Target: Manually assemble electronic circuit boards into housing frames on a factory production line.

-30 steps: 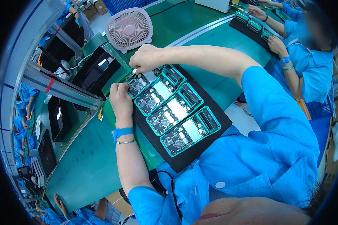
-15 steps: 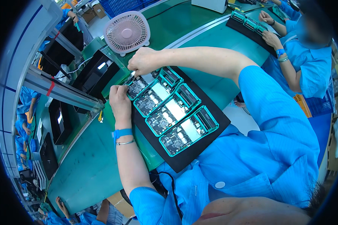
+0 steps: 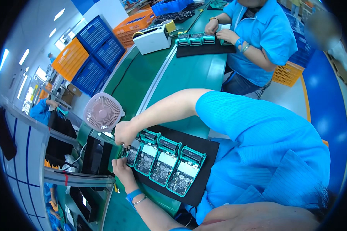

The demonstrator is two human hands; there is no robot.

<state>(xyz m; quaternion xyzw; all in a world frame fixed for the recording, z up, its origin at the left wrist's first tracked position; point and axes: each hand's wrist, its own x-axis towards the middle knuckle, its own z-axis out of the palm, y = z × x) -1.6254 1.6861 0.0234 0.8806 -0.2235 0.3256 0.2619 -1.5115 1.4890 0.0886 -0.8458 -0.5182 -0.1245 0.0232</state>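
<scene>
Four open teal-framed devices with bare circuit boards lie in a row on a black mat [image 3: 204,154]. My left hand [image 3: 121,169], a blue band on its wrist, grips the near edge of the leftmost device [image 3: 132,154]. My right hand [image 3: 125,133] is closed around a thin tool [image 3: 124,146] whose tip touches that same device from above. Both hands hide much of it. The other three devices [image 3: 164,159] lie untouched to the right.
A small pink fan [image 3: 103,112] stands just behind my right hand. Black boxes [image 3: 92,154] sit left of the mat. Farther along the green bench [image 3: 189,73] a co-worker [image 3: 258,34] handles teal devices [image 3: 196,39] beside a white dispenser [image 3: 152,38]. Blue and orange crates [image 3: 92,50] are stacked behind.
My view has tilted up, so the mat sits lower in the picture and more of the room shows. Both hands stay at the leftmost device.
</scene>
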